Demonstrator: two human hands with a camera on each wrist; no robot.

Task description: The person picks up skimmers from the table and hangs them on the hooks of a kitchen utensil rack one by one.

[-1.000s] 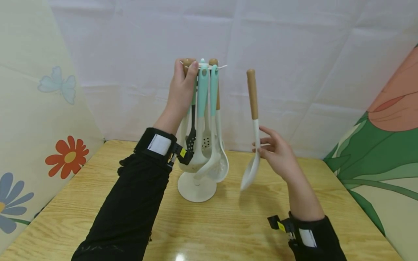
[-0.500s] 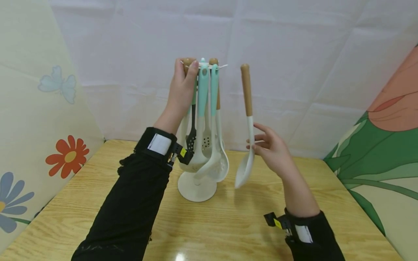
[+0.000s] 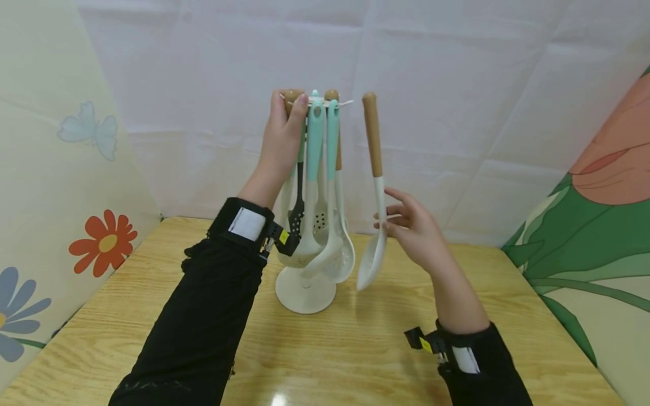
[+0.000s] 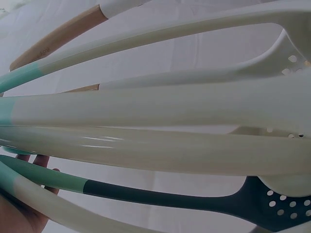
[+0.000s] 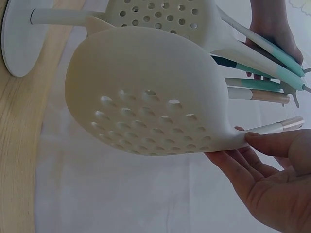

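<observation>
Beside rack (image 3: 306, 293): right hand (image 3: 411, 228) pinches spoon (image 3: 374, 192); left hand (image 3: 281, 141) grips rack top, fingertips hidden.

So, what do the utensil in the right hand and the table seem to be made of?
The utensil in the right hand: handle looks like wood, matte brown; the lower part and head look like smooth cream silicone or plastic, which of the two I cannot tell. The table: wood or wood-look laminate, with visible grain and a glossy reflection.

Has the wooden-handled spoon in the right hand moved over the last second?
Yes. The wooden-handled spoon has shifted left and slightly up, closing on the utensil stand, which has stayed put; the right hand moved with it.
</observation>
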